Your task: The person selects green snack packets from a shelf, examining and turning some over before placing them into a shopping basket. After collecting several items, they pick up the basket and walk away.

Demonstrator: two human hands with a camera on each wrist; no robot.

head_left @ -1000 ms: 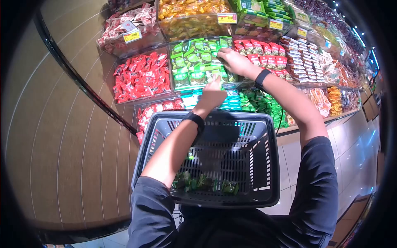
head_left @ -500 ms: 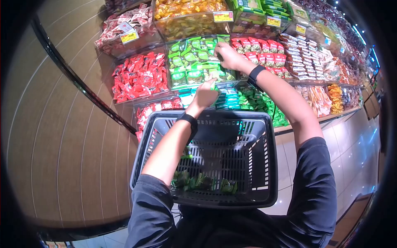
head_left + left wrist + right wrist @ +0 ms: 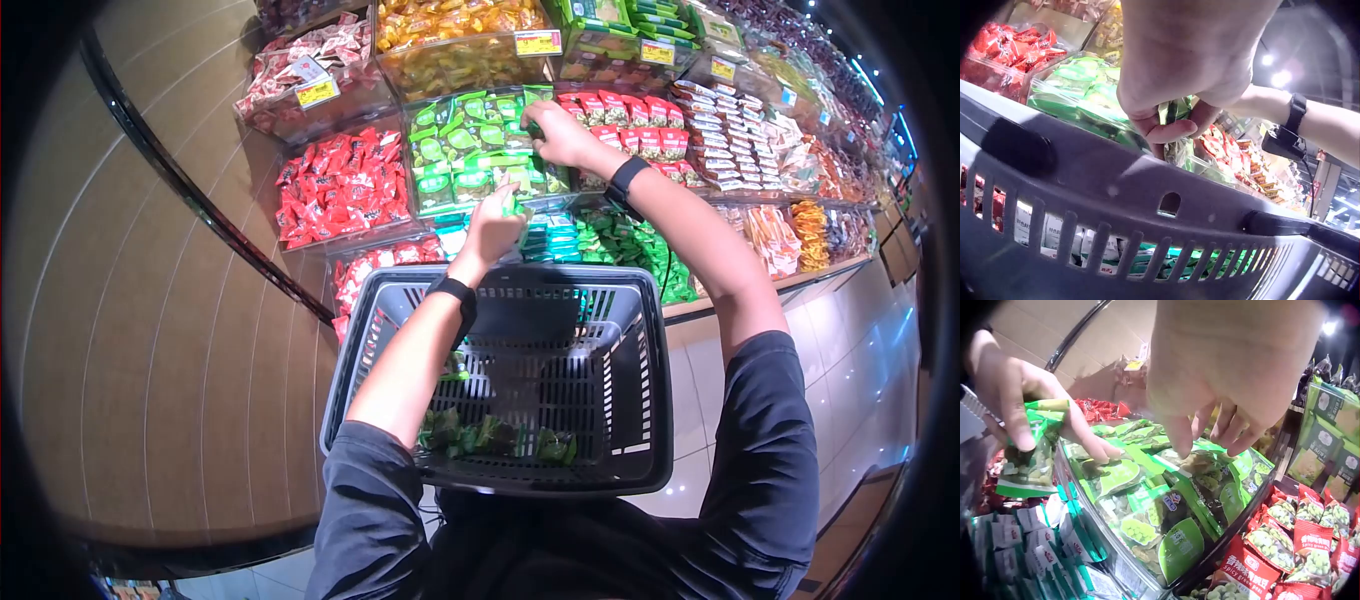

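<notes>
My left hand [image 3: 490, 232] is just in front of the green snack bin, above the basket's far rim. Its thumb and fingers pinch a green pea snack packet [image 3: 1030, 467], while other fingers extend onto the bin's packets. Over the bin's right back part, my right hand [image 3: 562, 136] reaches down with bent fingers. In the right wrist view its thumb and fingertips [image 3: 1180, 445] pinch at the top of a green packet [image 3: 1200, 464] among the others. More such packets [image 3: 466, 138] fill the bin, with pea pictures on them.
A dark shopping basket [image 3: 661, 400] stands before my body, with several green packets [image 3: 480, 437] inside. Around the bin are red-wrapped snacks [image 3: 345, 185], red spicy green pea packets [image 3: 1285, 550], teal-and-white packets [image 3: 1035, 550] and yellow snacks [image 3: 460, 18]. A wooden panel [image 3: 170, 330] rises at left.
My left hand has drawn back slightly left, away from the bin's packets, with the packet in its fingers. My right hand has stayed over nearly the same spot.
</notes>
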